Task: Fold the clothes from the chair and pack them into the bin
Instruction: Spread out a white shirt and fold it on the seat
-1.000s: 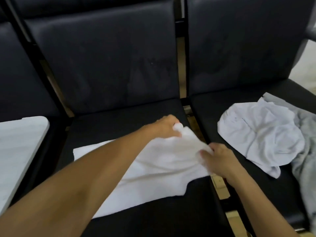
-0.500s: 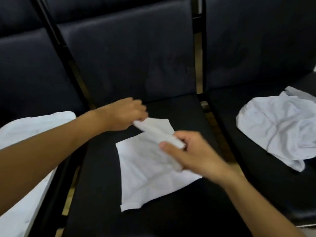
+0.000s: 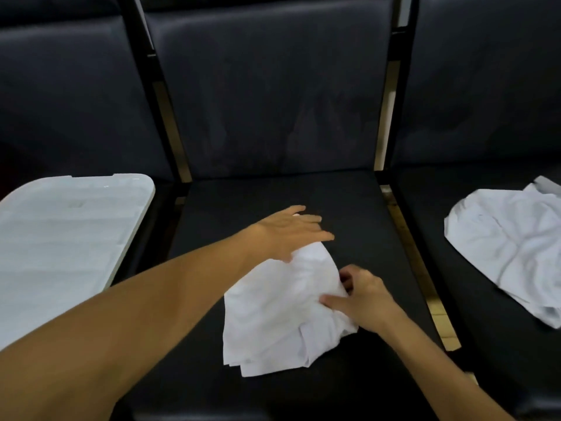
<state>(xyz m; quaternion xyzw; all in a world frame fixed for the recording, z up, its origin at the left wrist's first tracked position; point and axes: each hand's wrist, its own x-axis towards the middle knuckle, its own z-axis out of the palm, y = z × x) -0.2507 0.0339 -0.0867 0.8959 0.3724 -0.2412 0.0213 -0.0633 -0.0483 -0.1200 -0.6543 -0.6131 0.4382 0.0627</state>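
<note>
White creased cloth (image 3: pixel 282 311), layered edges, on smooth black seat (image 3: pixel 349 214).

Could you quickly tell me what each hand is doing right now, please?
Left hand: open, fingers straight, resting on the far edge of the folded white cloth.
Right hand: holding the cloth's right edge, fingers curled on it.

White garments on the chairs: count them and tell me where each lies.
2. A folded white garment lies on the middle seat under both hands; a crumpled white garment lies on the right seat. More may lie past the right edge.
</note>
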